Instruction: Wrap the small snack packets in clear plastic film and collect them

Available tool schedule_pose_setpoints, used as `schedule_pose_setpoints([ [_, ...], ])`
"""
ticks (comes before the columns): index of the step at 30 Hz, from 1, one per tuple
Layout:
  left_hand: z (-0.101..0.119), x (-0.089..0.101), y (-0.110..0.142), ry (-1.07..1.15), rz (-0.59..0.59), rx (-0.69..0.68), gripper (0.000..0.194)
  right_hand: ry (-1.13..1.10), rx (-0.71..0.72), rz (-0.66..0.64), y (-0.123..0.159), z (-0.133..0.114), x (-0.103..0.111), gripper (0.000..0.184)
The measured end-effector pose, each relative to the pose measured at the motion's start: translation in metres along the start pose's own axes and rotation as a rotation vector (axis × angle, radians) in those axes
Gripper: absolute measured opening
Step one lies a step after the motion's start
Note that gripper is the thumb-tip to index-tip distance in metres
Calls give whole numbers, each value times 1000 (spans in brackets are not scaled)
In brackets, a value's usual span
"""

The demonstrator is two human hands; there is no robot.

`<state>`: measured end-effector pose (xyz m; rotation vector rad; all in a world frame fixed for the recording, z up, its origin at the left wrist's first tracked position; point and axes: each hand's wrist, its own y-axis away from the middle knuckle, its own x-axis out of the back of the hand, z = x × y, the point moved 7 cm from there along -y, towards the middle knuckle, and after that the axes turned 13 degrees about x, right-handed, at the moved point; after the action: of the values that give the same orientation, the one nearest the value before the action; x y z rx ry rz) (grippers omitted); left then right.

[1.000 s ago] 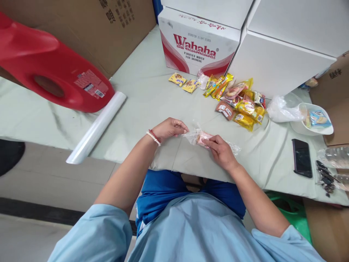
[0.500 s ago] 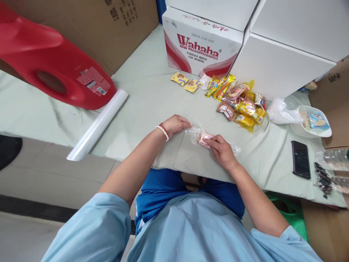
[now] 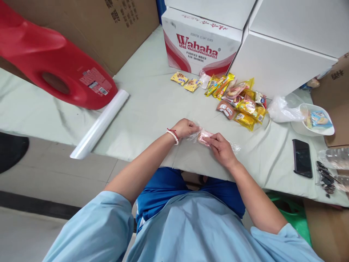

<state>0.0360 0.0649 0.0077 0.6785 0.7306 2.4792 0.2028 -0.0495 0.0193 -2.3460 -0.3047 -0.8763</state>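
A small pink-wrapped snack [image 3: 203, 138] lies near the table's front edge, with clear plastic film [image 3: 192, 137] around it and spreading out on both sides. My right hand [image 3: 221, 150] is closed on the snack's right end, thumb and fingers pinched together. At the snack's left, my left hand [image 3: 185, 128], with a beaded bracelet at the wrist, pinches the clear film. Its fingertips are close to the snack; whether they touch it I cannot tell.
Packaged snacks [image 3: 247, 107] lie in a pile behind my hands. A plastic film roll [image 3: 100, 123] and a red jug [image 3: 79, 76] stand left. A phone [image 3: 302, 158] and white bowl [image 3: 325, 129] are right. A water carton [image 3: 200, 49] stands behind.
My left hand has moved right and slightly nearer, along the film toward the snack. The right hand keeps its pinch in about the same place.
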Motion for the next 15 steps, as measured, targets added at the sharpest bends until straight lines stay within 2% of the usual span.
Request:
schedule_pose_setpoints([
  [5,0,-1,-7,136,87,14,13,-7,7,14,1,0,0,37],
  [11,-17,28,1,180,151,37,12,-22,12,19,2,2,-1,37],
  [15,-31,43,12,50,172,34,13,-43,-22,11,2,3,-3,38],
])
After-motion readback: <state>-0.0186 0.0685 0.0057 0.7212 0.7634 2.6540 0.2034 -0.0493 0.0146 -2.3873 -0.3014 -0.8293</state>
